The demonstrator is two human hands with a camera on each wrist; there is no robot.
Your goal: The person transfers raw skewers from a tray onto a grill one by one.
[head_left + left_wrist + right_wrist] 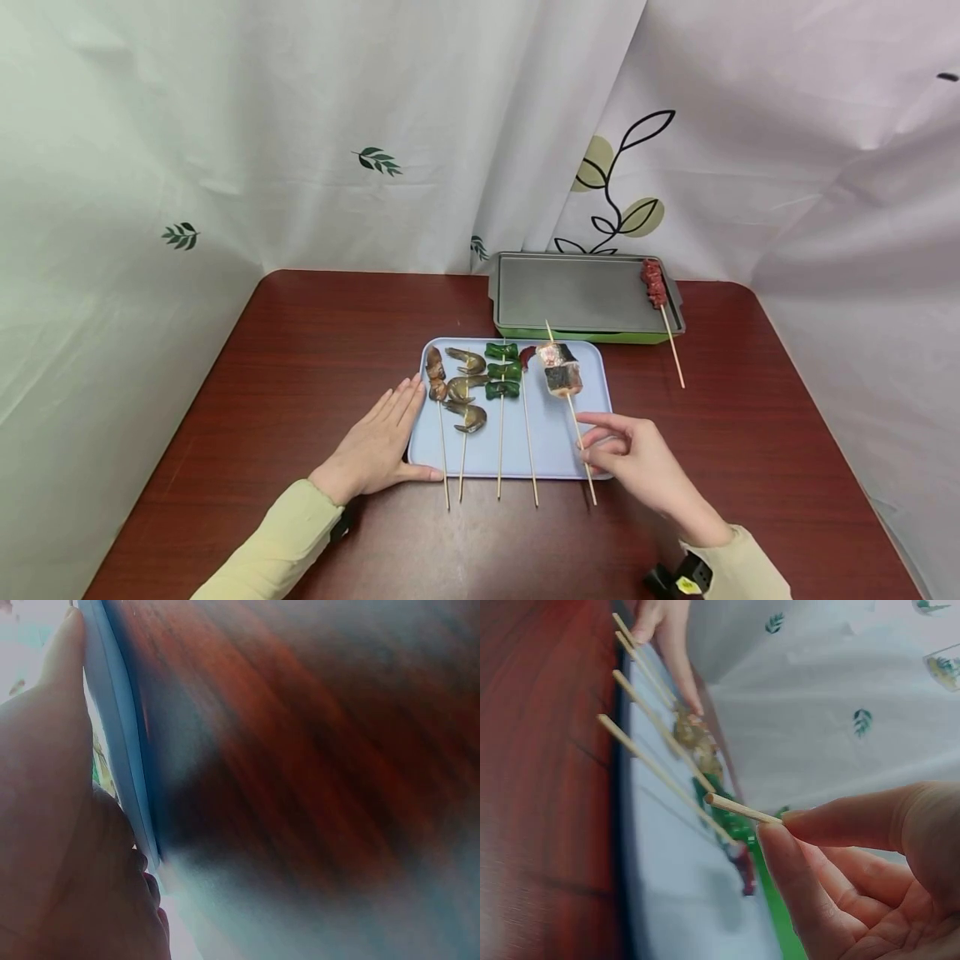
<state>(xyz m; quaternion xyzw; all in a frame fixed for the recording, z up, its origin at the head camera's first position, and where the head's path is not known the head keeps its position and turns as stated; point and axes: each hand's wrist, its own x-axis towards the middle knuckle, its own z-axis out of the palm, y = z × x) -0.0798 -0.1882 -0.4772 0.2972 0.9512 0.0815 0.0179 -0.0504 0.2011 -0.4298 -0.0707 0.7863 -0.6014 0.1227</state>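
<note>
My right hand (626,450) pinches the stick of a fish skewer (562,379) between thumb and fingers, over the right side of a light blue tray (555,450). The fish chunks show dark skin and pale flesh. In the right wrist view the butt of that stick (739,808) pokes out past the fingertips. My left hand (378,442) rests along the tray's left edge with straight fingers, its thumb at the front rim. Beside it lie a brown meat skewer (436,375) and a shrimp skewer (467,389). Green vegetable pieces (503,371) and a small dark red piece (527,357) sit on two more skewers.
Behind the tray stands a grey rectangular griddle pan (573,292) with a green base. A red meat skewer (654,283) lies at its right end, stick hanging over the front edge. White curtains (322,125) surround the dark red wooden table (300,350).
</note>
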